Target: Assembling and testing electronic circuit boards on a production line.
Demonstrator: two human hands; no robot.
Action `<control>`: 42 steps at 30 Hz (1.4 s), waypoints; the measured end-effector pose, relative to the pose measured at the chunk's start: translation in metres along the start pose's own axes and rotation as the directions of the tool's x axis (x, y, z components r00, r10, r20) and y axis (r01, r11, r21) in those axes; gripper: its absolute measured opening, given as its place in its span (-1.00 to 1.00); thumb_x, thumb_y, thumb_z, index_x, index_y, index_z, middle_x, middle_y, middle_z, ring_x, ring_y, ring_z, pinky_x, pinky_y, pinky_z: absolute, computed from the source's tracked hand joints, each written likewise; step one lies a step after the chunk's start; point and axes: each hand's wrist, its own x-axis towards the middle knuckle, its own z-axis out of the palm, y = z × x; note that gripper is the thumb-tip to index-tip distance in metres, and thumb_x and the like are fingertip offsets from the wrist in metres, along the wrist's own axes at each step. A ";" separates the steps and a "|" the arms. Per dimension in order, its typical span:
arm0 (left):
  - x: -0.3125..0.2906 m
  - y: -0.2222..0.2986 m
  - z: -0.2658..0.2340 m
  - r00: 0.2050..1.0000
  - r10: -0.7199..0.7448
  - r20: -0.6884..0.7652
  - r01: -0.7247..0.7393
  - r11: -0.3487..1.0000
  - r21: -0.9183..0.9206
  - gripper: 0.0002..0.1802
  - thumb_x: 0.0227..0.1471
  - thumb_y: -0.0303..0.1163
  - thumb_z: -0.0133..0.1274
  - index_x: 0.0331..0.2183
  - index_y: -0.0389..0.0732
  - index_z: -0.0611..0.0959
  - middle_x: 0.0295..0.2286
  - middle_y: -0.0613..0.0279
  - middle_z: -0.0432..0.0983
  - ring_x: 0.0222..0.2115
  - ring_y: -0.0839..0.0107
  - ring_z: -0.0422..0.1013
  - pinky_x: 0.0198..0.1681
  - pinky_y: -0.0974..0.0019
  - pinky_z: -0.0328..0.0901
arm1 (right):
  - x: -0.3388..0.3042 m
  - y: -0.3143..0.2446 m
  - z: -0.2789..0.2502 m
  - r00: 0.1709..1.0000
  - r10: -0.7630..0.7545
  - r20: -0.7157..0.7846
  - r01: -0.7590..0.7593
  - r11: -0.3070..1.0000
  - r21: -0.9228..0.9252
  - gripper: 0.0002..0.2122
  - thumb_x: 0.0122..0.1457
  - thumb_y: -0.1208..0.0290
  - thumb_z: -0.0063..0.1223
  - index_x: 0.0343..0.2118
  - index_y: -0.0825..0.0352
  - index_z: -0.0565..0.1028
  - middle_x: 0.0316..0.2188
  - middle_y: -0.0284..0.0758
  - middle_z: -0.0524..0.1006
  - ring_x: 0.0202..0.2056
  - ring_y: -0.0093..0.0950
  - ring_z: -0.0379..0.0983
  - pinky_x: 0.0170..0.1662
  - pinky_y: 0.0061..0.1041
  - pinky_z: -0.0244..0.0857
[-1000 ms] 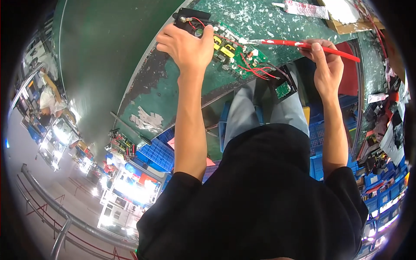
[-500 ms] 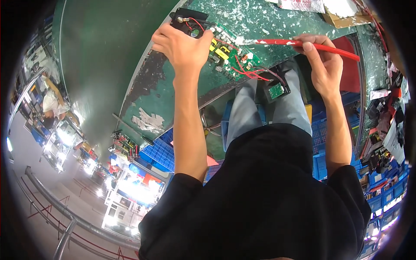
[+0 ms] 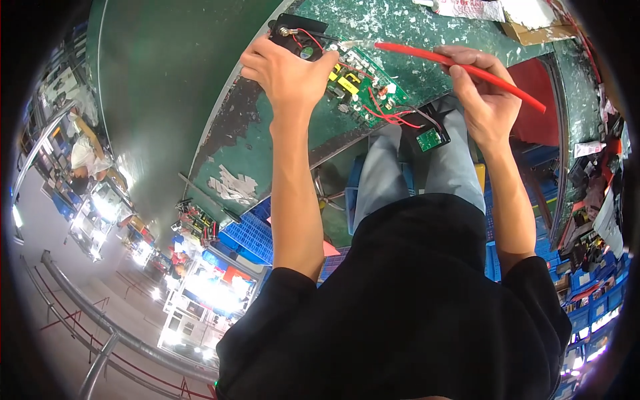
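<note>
My left hand (image 3: 288, 75) is closed round the near edge of a circuit board assembly, thumb toward the components and fingers at the black end plate (image 3: 303, 25). The green circuit board (image 3: 380, 90) carries yellow transformers, white parts and red wires. Dangling by wires off its right end, a small green board (image 3: 429, 139) on a black piece hangs at the bench edge. Pinched in my right hand (image 3: 485, 90) is a long red-handled tool (image 3: 460, 63) with a pale, white-smeared tip. That tip points left and lies over the board's far edge; whether it touches is unclear.
The green bench (image 3: 413, 27) is spotted with white residue. White scraps (image 3: 233, 185) lie at its left part. At the far right are a cardboard box (image 3: 537, 27) and a white tube (image 3: 588, 149). Blue crates (image 3: 250, 235) stand below, and a red surface (image 3: 533, 100) is beside my right hand.
The red-handled tool has shifted left, and its tip has moved up and left along the board toward my left thumb. My left hand keeps its hold on the assembly.
</note>
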 end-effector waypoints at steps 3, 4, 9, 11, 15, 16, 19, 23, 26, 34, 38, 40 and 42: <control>0.001 -0.001 0.000 0.999 -0.039 0.006 0.038 0.999 0.014 0.01 -0.45 -0.10 0.35 -0.13 -0.59 0.20 -0.12 -0.32 0.10 -0.07 -0.03 0.01 0.03 -0.06 -0.02 | -0.006 -0.001 0.000 0.998 0.029 0.048 -0.025 0.997 -0.078 -0.91 0.13 0.71 -0.03 -0.28 0.52 0.42 -0.19 -0.04 0.51 -0.08 -0.28 0.46 0.02 -0.35 0.35; 0.001 -0.001 0.001 0.999 -0.036 0.001 0.036 0.999 0.029 0.01 -0.45 -0.09 0.36 -0.13 -0.59 0.21 -0.12 -0.31 0.11 -0.07 -0.02 0.01 0.03 -0.06 -0.02 | -0.008 -0.001 -0.002 0.996 0.013 0.090 -0.002 0.992 -0.126 -0.92 0.13 0.72 -0.03 -0.29 0.52 0.42 -0.19 -0.05 0.51 -0.07 -0.26 0.46 0.02 -0.33 0.35; 0.000 0.002 0.001 0.999 -0.042 -0.011 0.043 0.998 0.051 0.00 -0.45 -0.07 0.37 -0.14 -0.57 0.22 -0.13 -0.30 0.14 -0.07 -0.02 0.03 0.03 -0.04 -0.01 | -0.017 -0.012 -0.007 0.986 -0.006 0.165 0.053 0.958 -0.281 -0.90 0.07 0.75 -0.07 -0.34 0.51 0.44 -0.22 -0.03 0.52 -0.12 -0.22 0.49 0.02 -0.28 0.35; 0.000 0.004 -0.002 0.998 -0.052 -0.017 0.053 0.997 0.056 0.00 -0.44 -0.07 0.37 -0.14 -0.57 0.23 -0.14 -0.29 0.14 -0.07 -0.02 0.03 0.02 -0.04 0.00 | -0.017 -0.012 -0.011 0.987 -0.025 0.156 0.064 0.965 -0.254 -0.90 0.08 0.75 -0.06 -0.33 0.51 0.43 -0.22 -0.03 0.52 -0.12 -0.22 0.49 0.02 -0.28 0.35; 0.002 0.008 -0.003 0.996 -0.091 0.018 0.089 0.992 0.087 0.08 -0.45 -0.03 0.39 -0.10 -0.58 0.20 -0.11 -0.33 0.12 -0.02 -0.05 0.00 0.08 -0.05 0.00 | -0.014 -0.008 -0.006 0.998 -0.034 0.050 0.039 0.994 -0.103 -0.91 0.11 0.74 -0.05 -0.32 0.52 0.43 -0.20 -0.03 0.51 -0.11 -0.23 0.48 0.02 -0.27 0.36; 0.002 0.009 -0.004 0.991 -0.121 0.060 0.116 0.989 0.093 0.16 -0.46 0.00 0.41 -0.05 -0.60 0.16 -0.07 -0.37 0.09 0.03 -0.08 -0.02 0.14 -0.08 0.00 | -0.014 -0.007 -0.002 1.000 -0.012 -0.013 0.011 0.998 -0.059 -0.91 0.11 0.74 -0.05 -0.32 0.52 0.43 -0.20 -0.04 0.50 -0.11 -0.23 0.48 0.03 -0.27 0.35; -0.002 0.006 0.001 0.998 -0.053 -0.020 0.054 0.998 0.041 0.01 -0.46 -0.06 0.40 -0.16 -0.57 0.23 -0.14 -0.30 0.14 -0.08 -0.01 0.03 0.02 -0.03 0.00 | -0.013 -0.003 -0.003 0.999 -0.018 0.035 0.021 0.997 -0.081 -0.91 0.12 0.74 -0.05 -0.31 0.52 0.43 -0.20 -0.04 0.51 -0.12 -0.24 0.49 0.02 -0.30 0.36; -0.001 0.002 0.001 0.998 -0.059 -0.020 0.060 0.997 0.055 0.01 -0.46 -0.06 0.41 -0.16 -0.57 0.23 -0.14 -0.30 0.13 -0.08 -0.01 0.02 0.02 -0.03 -0.01 | -0.018 -0.005 -0.010 0.999 -0.015 0.047 0.020 0.993 -0.113 -0.92 0.12 0.72 -0.04 -0.31 0.52 0.43 -0.22 -0.04 0.52 -0.13 -0.27 0.49 0.00 -0.33 0.38; -0.001 0.000 0.001 0.999 -0.043 -0.027 0.044 0.997 0.064 0.02 -0.46 -0.05 0.41 -0.16 -0.57 0.23 -0.15 -0.30 0.13 -0.08 -0.02 0.02 0.01 -0.04 0.00 | -0.022 -0.012 -0.011 0.993 0.033 -0.115 -0.045 0.994 -0.102 -0.93 0.15 0.64 0.01 -0.32 0.53 0.44 -0.25 -0.05 0.53 -0.21 -0.35 0.51 -0.13 -0.39 0.46; -0.003 0.004 0.001 0.998 -0.043 -0.042 0.045 0.998 0.051 0.03 -0.45 -0.05 0.40 -0.16 -0.59 0.21 -0.16 -0.33 0.14 -0.08 -0.02 0.03 0.03 -0.06 -0.02 | -0.031 0.001 -0.016 0.956 0.140 -0.258 -0.169 0.981 -0.097 -0.86 0.20 0.50 0.05 -0.30 0.49 0.47 -0.34 -0.18 0.53 -0.33 -0.46 0.51 -0.26 -0.48 0.50; -0.001 0.003 0.000 0.996 -0.084 0.009 0.083 0.994 0.077 0.20 -0.47 0.07 0.41 -0.05 -0.63 0.17 -0.10 -0.40 0.12 0.02 -0.09 -0.01 0.13 -0.06 -0.03 | -0.025 -0.003 -0.019 0.927 0.230 -0.295 -0.262 0.962 -0.074 -0.86 0.20 0.49 0.05 -0.31 0.49 0.48 -0.36 -0.21 0.54 -0.32 -0.46 0.52 -0.27 -0.47 0.51; -0.002 0.001 0.002 0.999 0.002 -0.053 0.002 0.998 0.068 0.05 -0.45 -0.02 0.40 -0.17 -0.62 0.21 -0.16 -0.35 0.14 -0.07 -0.03 0.02 0.03 -0.07 -0.04 | -0.022 -0.001 -0.017 0.925 0.213 -0.316 -0.238 0.970 -0.041 -0.86 0.20 0.49 0.04 -0.31 0.49 0.48 -0.37 -0.21 0.54 -0.33 -0.46 0.52 -0.27 -0.47 0.51; -0.003 0.001 0.003 0.999 0.004 -0.054 0.000 0.998 0.060 0.05 -0.45 0.00 0.39 -0.17 -0.62 0.21 -0.16 -0.35 0.14 -0.07 -0.04 0.02 0.03 -0.07 -0.04 | -0.020 0.000 -0.015 0.920 0.198 -0.337 -0.213 0.977 -0.008 -0.86 0.20 0.49 0.04 -0.31 0.49 0.48 -0.38 -0.22 0.54 -0.33 -0.46 0.52 -0.27 -0.47 0.51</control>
